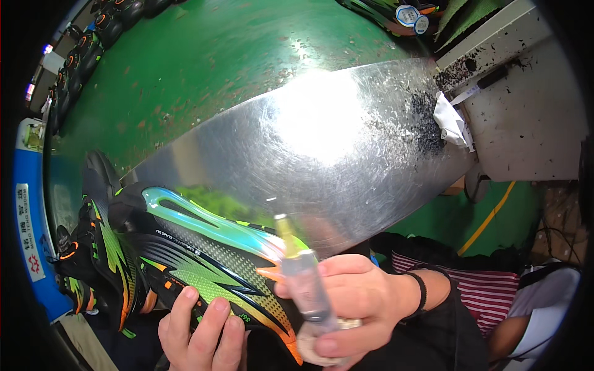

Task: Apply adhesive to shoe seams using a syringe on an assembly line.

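Observation:
A black sneaker point(223, 272) with green, teal and orange trim lies on its side in front of me, its sole edge facing up. My left hand point(204, 331) grips its near side, fingers curled over the upper. Above the shoe's right end, my right hand point(365, 303) is closed around a clear syringe-like applicator point(307, 287) with a yellowish nozzle. The nozzle points away from me; whether it touches the shoe I cannot tell. A round pale piece point(318, 346) sits under my right thumb, partly hidden and hard to identify. Motion slightly blurs the applicator.
Beyond the shoe is a shiny metal plate point(229, 142) on a green surface point(198, 68). More sneakers point(105, 253) stand at left; others line the far left. At right lie crumpled white paper point(451, 120) and a black-handled tool point(492, 77). Another person's striped clothing point(464, 290) is near my right arm.

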The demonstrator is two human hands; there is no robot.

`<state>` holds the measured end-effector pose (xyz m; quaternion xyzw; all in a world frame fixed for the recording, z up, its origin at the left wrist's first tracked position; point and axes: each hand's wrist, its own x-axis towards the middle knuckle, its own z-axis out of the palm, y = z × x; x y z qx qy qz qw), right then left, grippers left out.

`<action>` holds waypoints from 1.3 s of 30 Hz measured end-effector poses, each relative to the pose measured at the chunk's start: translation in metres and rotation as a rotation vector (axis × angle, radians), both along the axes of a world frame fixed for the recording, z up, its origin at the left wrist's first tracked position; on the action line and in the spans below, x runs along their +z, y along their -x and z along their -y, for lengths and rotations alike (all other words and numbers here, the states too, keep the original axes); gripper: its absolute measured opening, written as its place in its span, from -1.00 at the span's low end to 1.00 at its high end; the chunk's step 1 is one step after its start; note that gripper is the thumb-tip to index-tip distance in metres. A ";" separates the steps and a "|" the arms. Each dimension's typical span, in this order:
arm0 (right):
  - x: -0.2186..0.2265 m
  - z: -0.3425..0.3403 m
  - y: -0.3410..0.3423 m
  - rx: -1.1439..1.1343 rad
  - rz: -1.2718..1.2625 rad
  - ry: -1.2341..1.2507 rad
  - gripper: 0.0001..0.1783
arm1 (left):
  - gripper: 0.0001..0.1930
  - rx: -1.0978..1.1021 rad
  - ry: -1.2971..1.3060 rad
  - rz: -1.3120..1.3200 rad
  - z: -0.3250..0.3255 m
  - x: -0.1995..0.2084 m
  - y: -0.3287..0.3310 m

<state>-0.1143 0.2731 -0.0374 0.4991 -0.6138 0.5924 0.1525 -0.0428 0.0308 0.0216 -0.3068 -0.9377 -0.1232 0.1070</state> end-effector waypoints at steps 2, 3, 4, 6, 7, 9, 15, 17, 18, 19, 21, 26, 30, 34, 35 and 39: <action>0.003 -0.010 -0.016 0.048 0.290 0.070 -0.19 | -0.64 -0.003 -0.027 0.036 -0.006 0.016 0.008; -0.004 -0.010 -0.020 0.032 0.434 0.293 -0.13 | -0.68 -0.022 -0.051 0.075 -0.013 0.026 0.012; -0.008 -0.019 -0.015 0.059 0.458 0.307 -0.04 | -0.68 -0.016 -0.049 0.076 -0.016 0.032 0.010; -0.023 -0.019 -0.022 0.041 0.761 0.398 0.12 | -0.67 -0.041 -0.043 0.050 -0.020 0.033 0.016; -0.030 -0.013 -0.033 0.056 1.048 0.462 0.15 | -0.65 -0.039 -0.017 0.062 -0.021 0.033 0.020; -0.030 -0.018 -0.046 0.146 1.260 0.440 0.14 | -0.68 -0.058 -0.085 0.096 -0.023 0.039 0.030; -0.034 -0.076 -0.057 -0.015 0.868 0.277 0.09 | -0.37 -0.166 -0.047 0.129 -0.032 0.050 0.079; -0.040 -0.092 -0.062 -0.104 0.785 0.293 0.11 | -0.12 -0.052 -0.262 0.327 -0.031 0.059 0.088; -0.046 -0.097 -0.065 -0.136 0.788 0.346 0.10 | -0.07 -0.032 -0.243 0.361 -0.026 0.067 0.090; -0.046 -0.101 -0.067 -0.164 0.810 0.369 0.10 | -0.02 -0.031 -0.225 0.413 -0.017 0.073 0.092; -0.049 -0.111 -0.066 -0.205 0.678 0.343 0.09 | 0.00 0.071 -0.177 0.408 0.007 0.066 0.079; -0.060 -0.120 -0.043 -0.193 0.622 0.365 0.10 | -0.13 0.010 -0.014 0.446 -0.009 0.036 0.103; -0.067 -0.126 -0.047 -0.247 0.662 0.311 0.04 | -0.11 -0.050 -0.099 0.529 -0.032 0.023 0.113; -0.064 -0.130 -0.040 -0.266 0.598 0.240 -0.02 | 0.00 0.140 -0.095 0.640 -0.034 0.030 0.084; -0.061 -0.132 -0.039 -0.248 0.602 0.218 -0.03 | 0.01 0.220 -0.162 0.695 -0.037 0.028 0.077; -0.058 -0.134 -0.036 -0.297 0.554 0.157 -0.06 | -0.05 0.006 -0.014 0.499 -0.051 0.017 0.095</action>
